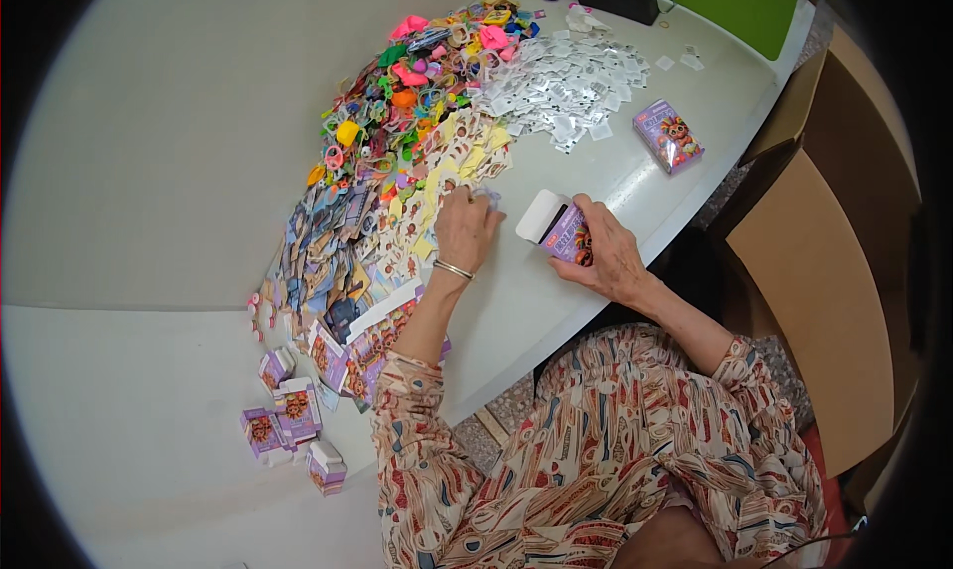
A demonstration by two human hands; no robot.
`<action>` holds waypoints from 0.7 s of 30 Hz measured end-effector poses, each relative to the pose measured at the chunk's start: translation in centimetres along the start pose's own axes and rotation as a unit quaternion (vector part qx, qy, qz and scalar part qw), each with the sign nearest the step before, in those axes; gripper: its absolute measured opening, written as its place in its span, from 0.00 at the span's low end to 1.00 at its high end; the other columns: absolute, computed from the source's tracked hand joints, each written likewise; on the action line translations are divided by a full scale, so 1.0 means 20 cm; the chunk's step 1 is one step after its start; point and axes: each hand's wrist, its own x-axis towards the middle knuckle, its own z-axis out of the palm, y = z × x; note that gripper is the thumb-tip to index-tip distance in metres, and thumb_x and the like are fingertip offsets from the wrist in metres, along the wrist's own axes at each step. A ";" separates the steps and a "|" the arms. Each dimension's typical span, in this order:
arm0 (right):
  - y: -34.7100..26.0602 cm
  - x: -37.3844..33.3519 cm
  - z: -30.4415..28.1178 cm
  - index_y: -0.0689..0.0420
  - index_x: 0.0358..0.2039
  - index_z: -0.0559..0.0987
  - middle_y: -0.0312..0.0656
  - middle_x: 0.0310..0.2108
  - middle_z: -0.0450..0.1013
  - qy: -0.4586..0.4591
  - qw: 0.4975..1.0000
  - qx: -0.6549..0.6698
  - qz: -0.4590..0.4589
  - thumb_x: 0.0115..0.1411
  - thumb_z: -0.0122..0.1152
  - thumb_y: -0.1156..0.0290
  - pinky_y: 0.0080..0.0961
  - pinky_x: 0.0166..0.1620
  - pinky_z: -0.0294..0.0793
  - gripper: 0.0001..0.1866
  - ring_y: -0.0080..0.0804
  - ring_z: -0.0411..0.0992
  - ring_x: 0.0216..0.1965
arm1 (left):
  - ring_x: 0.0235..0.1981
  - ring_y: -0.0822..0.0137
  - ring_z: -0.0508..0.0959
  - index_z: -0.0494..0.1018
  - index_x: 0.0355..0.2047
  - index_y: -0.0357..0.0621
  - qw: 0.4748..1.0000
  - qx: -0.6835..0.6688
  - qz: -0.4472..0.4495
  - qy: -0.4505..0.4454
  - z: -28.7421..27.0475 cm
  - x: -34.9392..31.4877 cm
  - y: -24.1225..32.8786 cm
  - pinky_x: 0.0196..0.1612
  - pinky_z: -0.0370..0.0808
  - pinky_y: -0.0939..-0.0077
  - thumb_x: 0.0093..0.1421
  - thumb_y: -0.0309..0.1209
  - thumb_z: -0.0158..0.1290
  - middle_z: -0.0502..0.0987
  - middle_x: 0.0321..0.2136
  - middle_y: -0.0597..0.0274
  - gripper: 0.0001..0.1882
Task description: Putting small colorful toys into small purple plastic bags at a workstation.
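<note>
My right hand [612, 256] is wrapped round a small purple cardboard box [568, 236] with a colourful picture on it. The white end flap of that box stands open towards my left hand. At the edge of a heap of small white and yellow printed cards [459, 162], my left hand [465, 229] has its fingers bent and drawn together. Something pale and see-through shows by its fingertips, too small to name. A metal bangle circles the left wrist. Flattened purple boxes [372, 343] lie beside my left forearm.
Colourful plastic trinkets [397, 97] and small white packets [566, 84] form heaps farther back. Bluish cards [323, 246] lie left. A closed purple box [669, 137] rests right; several small boxes [298, 410] sit lower left. A large open carton [814, 271] stands beyond the table's right edge.
</note>
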 end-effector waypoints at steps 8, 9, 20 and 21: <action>0.02 0.00 -0.02 0.61 0.55 0.59 0.49 0.36 0.66 0.016 1.000 -0.001 -0.019 0.44 0.70 0.61 0.36 0.40 0.72 0.41 0.45 0.69 0.37 | 0.21 0.76 0.73 0.76 0.28 0.39 0.870 -0.398 -0.283 -0.071 -0.29 0.13 -0.11 0.26 0.69 0.81 0.58 0.31 0.55 0.76 0.22 0.66 0.08; 0.01 0.00 -0.02 0.61 0.56 0.59 0.50 0.37 0.67 -0.001 1.000 0.001 -0.010 0.44 0.71 0.61 0.36 0.41 0.72 0.42 0.47 0.69 0.38 | 0.21 0.76 0.73 0.76 0.28 0.39 0.872 -0.393 -0.285 -0.066 -0.36 0.12 -0.12 0.26 0.69 0.81 0.58 0.31 0.55 0.76 0.22 0.66 0.08; -0.06 0.03 -0.02 0.62 0.56 0.58 0.50 0.39 0.66 -0.053 0.998 0.027 -0.009 0.44 0.71 0.62 0.37 0.41 0.72 0.43 0.48 0.69 0.38 | 0.22 0.81 0.71 0.76 0.30 0.40 0.784 -0.502 -0.212 -0.296 -0.50 0.21 0.24 0.26 0.68 0.87 0.63 0.33 0.52 0.76 0.24 0.69 0.09; -0.06 0.03 -0.02 0.62 0.56 0.58 0.51 0.39 0.66 -0.060 0.997 0.040 -0.001 0.43 0.71 0.62 0.37 0.40 0.72 0.43 0.48 0.69 0.38 | 0.22 0.81 0.72 0.75 0.30 0.40 0.791 -0.489 -0.201 -0.307 -0.47 0.21 0.24 0.26 0.70 0.86 0.63 0.33 0.52 0.76 0.25 0.69 0.10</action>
